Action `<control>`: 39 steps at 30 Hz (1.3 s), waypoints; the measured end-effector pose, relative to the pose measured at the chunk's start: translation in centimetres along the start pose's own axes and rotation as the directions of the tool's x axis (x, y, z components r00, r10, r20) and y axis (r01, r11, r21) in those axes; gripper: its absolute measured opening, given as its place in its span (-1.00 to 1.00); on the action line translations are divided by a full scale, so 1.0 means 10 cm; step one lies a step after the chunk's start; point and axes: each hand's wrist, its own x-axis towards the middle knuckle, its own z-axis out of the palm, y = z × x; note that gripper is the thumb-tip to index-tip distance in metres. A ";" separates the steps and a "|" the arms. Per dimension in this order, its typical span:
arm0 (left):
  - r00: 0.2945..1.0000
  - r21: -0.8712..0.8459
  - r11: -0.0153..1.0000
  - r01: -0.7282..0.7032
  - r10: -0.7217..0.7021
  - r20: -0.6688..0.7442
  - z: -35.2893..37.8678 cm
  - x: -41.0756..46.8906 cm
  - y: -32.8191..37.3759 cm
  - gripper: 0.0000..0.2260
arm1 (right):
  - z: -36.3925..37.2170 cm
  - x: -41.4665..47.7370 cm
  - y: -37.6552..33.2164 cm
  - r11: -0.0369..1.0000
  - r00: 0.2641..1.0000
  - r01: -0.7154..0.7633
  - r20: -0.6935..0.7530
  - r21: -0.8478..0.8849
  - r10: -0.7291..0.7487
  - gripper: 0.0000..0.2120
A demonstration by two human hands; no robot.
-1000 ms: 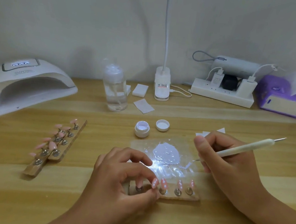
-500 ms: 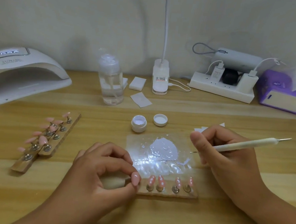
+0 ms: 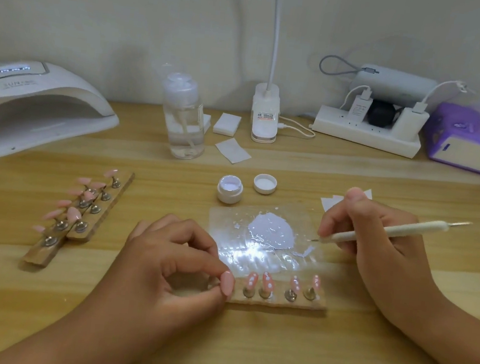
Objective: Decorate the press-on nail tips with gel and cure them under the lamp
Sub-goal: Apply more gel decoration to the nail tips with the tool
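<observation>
My left hand pinches a plain pink nail tip on its metal stand at the left end of a wooden holder strip. Several pink tips with white dots stand on that strip. My right hand grips a white dotting tool, its fine point hovering at the right edge of a clear palette that carries a puddle of white gel. An open gel pot and its lid sit behind the palette. The white curing lamp stands at the far left.
Two more wooden strips with plain pink tips lie left of my hands. At the back stand a clear pump bottle, cotton pads, a desk light base, a power strip and a purple box.
My left hand lifted one pink tip off the strip's left part and drew it leftward. The right hand raised the dotting tool slightly. The view shifted a little.
</observation>
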 end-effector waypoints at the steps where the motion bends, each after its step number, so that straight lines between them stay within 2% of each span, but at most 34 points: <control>1: 1.000 0.007 1.000 -0.014 0.014 -0.001 0.00 0.00 0.00 -0.89 | 0.00 0.00 0.00 1.000 1.000 0.008 -0.006 -0.011 -0.008 -0.51; 6: 0.994 0.093 0.989 -0.114 0.113 0.007 -0.02 -0.01 0.00 -0.83 | 0.00 0.02 0.01 0.998 1.000 0.006 -0.001 -0.055 -0.006 -0.55; 11: 0.981 0.108 0.975 -0.193 0.194 0.003 -0.02 -0.01 0.02 -0.89 | 0.03 0.02 0.00 0.994 0.995 -0.019 0.099 -0.104 0.030 -0.60; 21: 0.953 0.180 0.937 -0.299 0.302 0.010 -0.02 -0.02 0.02 -0.92 | 0.04 0.04 0.03 0.986 0.986 -0.038 0.155 -0.162 0.063 -0.67; 32: 0.904 0.322 0.862 -0.392 0.426 -0.040 0.01 -0.02 0.01 -0.90 | 0.02 0.03 -0.04 0.995 0.997 -0.060 0.048 -0.078 0.064 -0.62; 35: 0.917 0.272 0.895 -0.354 0.389 -0.084 0.00 -0.04 0.05 -0.90 | 0.02 0.04 -0.04 0.997 0.997 -0.079 0.019 -0.022 0.079 -0.60; 37: 0.953 0.121 0.959 -0.256 0.271 -0.132 -0.03 -0.04 0.07 -0.94 | 0.01 0.06 -0.05 0.997 0.997 -0.081 0.001 0.018 0.081 -0.60; 39: 0.981 -0.081 0.991 -0.111 0.096 -0.171 -0.07 -0.02 0.08 -0.95 | -0.01 0.10 -0.10 0.991 0.994 -0.101 -0.032 0.087 0.104 -0.58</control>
